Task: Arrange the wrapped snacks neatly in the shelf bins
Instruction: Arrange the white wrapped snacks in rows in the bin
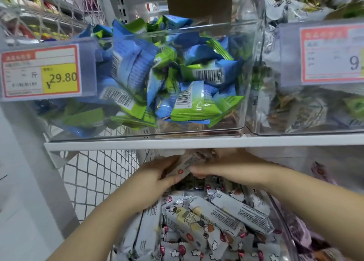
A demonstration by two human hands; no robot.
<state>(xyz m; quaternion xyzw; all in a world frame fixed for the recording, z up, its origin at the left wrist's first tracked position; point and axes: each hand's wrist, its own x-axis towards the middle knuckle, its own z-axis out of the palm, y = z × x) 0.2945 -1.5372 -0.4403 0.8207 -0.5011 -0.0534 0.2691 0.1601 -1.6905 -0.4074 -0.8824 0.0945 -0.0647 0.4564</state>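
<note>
Lying aslant just under the white shelf edge, low in the middle of the frame, a long white wrapped snack bar is held by both hands. The left hand curls its fingers and thumb round the bar's lower end; the right hand comes in from the right and pinches the bar's upper part, its fingertips touching the wrapper. Both forearms reach up from the bottom corners of the frame.

Beneath the hands, a lower bin holds a loose heap of white bars of the same kind, lying crosswise over one another. Purple packets lie beyond its clear right wall, at the lower right.

On the shelf above stands a clear bin piled with blue and green packets, barcodes facing out on several. A price tag reading 29.80 on yellow hangs on its front at the left of the frame. Just beside it, at the upper right, a second clear bin holds grey packets behind another tag. White wire mesh fills the lower left, beside the left hand.
</note>
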